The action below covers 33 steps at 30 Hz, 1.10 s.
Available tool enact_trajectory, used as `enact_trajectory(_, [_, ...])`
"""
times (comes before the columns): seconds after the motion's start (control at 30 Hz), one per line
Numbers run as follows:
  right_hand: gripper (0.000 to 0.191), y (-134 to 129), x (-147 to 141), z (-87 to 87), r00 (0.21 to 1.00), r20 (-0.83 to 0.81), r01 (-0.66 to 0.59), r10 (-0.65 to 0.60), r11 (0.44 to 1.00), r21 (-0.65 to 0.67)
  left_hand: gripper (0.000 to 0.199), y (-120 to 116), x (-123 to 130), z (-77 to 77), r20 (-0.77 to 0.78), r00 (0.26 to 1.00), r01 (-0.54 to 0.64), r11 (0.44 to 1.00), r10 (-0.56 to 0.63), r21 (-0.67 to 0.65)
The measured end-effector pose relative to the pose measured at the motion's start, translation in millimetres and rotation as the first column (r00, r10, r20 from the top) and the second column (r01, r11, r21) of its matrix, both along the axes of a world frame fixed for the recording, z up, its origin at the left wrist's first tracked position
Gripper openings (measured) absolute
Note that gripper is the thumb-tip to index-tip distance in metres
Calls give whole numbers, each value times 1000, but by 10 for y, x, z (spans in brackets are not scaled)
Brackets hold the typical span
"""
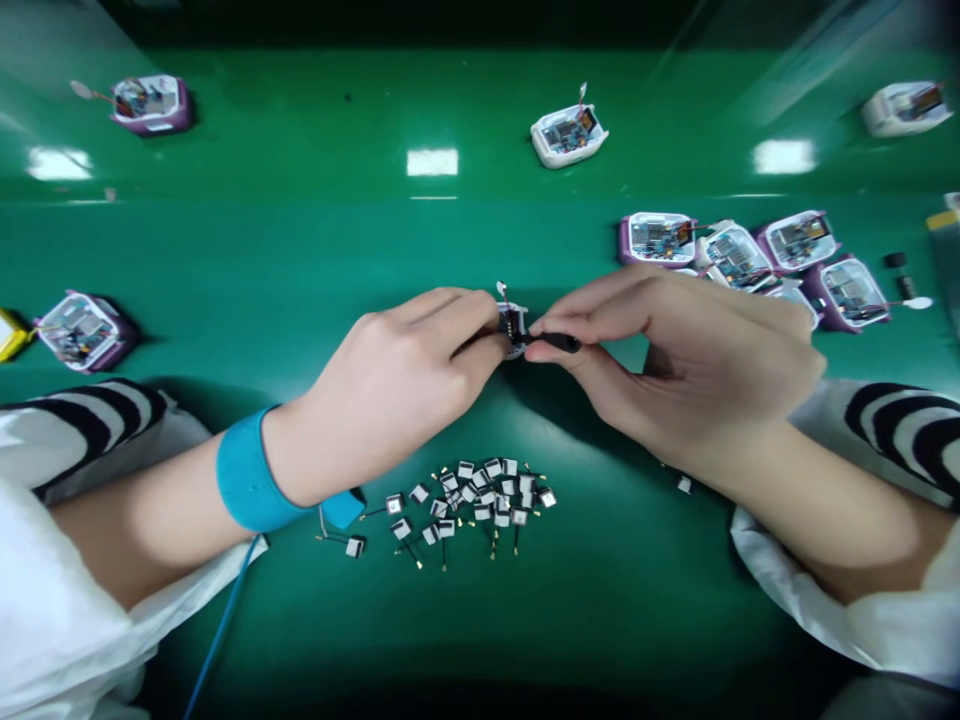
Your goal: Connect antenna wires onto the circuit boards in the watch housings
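At the centre of the green table, my left hand is closed around a small device housing with a circuit board. Most of that housing is hidden behind the fingers; a thin wire with a white tip stands up from it. My right hand pinches a small black tool between thumb and fingers. The tool's tip meets the near right part of the housing. A blue wrist strap with a cord circles my left wrist.
Several small square modules with short black cables lie in a loose pile nearest me. A cluster of open housings sits at the right. Other housings stand apart: purple, white, one at left beside a yellow piece.
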State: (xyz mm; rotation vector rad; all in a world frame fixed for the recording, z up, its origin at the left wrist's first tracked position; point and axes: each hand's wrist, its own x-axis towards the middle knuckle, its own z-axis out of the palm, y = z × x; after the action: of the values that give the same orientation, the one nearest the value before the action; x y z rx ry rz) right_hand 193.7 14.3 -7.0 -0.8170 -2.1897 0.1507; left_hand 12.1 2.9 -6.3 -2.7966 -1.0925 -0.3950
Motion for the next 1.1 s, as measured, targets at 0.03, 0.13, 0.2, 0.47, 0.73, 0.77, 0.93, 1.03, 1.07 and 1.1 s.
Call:
enact_trajectory(0.03, [15, -1, -6, -2, 1000, 6, 9, -9, 1000, -9, 25, 0, 1, 0, -10, 1000, -8, 1000, 8, 2])
enact_trajectory(0.13, [17, 3, -26, -13, 999, 27, 26, -26, 999, -18, 26, -3, 3, 4, -34, 999, -27, 1000, 27, 0])
enact_trajectory(0.2, [18, 9, -36, -24, 998, 44, 37, -36, 999, -26, 27, -9, 5, 9, -33, 999, -36, 999, 35, -19])
enact_trajectory(0.47, [16, 25, -69, -113, 999, 31, 31, -29, 997, -70, 23, 22, -15, -18, 29, 999, -31, 993, 34, -112])
enact_trajectory(0.73, [13, 151, 48, -7, 969, -231, 27, -91, 964, -264, 30, -109, 18, 156, -8, 995, -96, 979, 96, -182])
enact_trajectory(0.77, [10, 159, 77, 35, 973, -202, 47, -108, 957, -286, 34, -132, 13, 209, -2, 993, -112, 967, 115, -228])
enact_trajectory(0.93, [8, 119, 77, 127, 963, 264, 133, -56, 950, -284, 57, -15, -110, 341, 162, 982, -18, 914, 92, -406])
enact_trajectory(1.03, [15, 67, -4, 68, 914, 404, 136, -25, 960, -246, 70, 172, -187, 243, 204, 978, 140, 828, -31, -543])
enact_trajectory(1.07, [17, 48, -27, 45, 905, 425, 136, -31, 966, -221, 71, 222, -201, 194, 206, 977, 171, 795, -60, -582])
enact_trajectory(1.1, [18, 29, -46, 25, 895, 444, 135, -39, 973, -188, 70, 261, -207, 145, 215, 973, 197, 770, -79, -607])
